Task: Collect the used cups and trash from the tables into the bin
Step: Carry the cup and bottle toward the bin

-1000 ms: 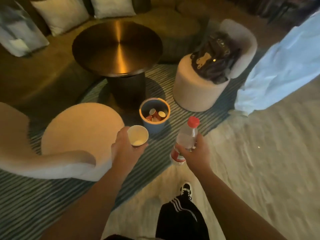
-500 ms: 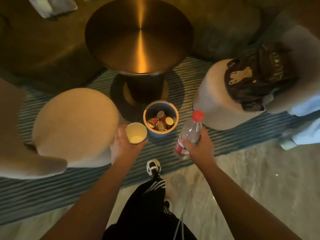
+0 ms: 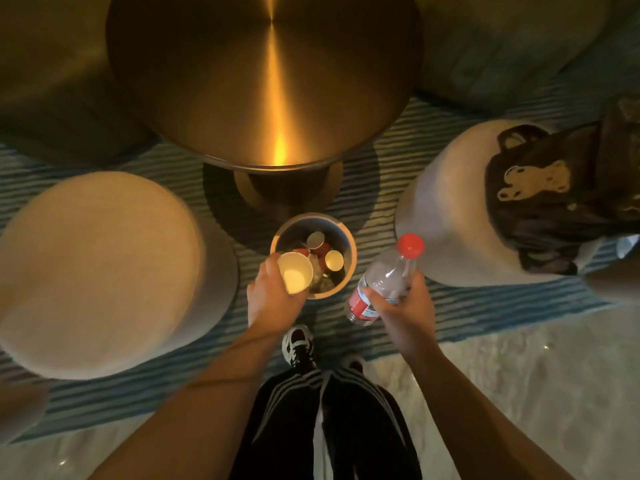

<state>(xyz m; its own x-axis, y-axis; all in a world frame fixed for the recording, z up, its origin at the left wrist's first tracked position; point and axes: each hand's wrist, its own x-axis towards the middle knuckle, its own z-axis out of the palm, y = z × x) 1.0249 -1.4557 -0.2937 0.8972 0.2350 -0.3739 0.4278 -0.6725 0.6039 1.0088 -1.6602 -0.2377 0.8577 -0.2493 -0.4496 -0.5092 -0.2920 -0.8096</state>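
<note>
Below, a round metal table (image 3: 263, 77) stands on a striped rug (image 3: 467, 306), flanked by two pale stools (image 3: 97, 271), the right one bearing a dark bag (image 3: 554, 199). The bin (image 3: 349, 252) at the table's base holds several paper cups (red outside, pale inside). The right hand (image 3: 401, 303) grips a clear red-capped bottle (image 3: 384, 277) beside the bin; the left hand (image 3: 273, 296) clasps an empty paper cup (image 3: 295, 277) over the bin's near rim.

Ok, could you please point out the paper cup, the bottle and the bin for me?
Paper cup (image 3: 295, 277): head view, on its pale inside bottom.
Bottle (image 3: 388, 274): head view, on its clear body above the label.
Bin (image 3: 349, 252): head view, on its right wall.
</note>
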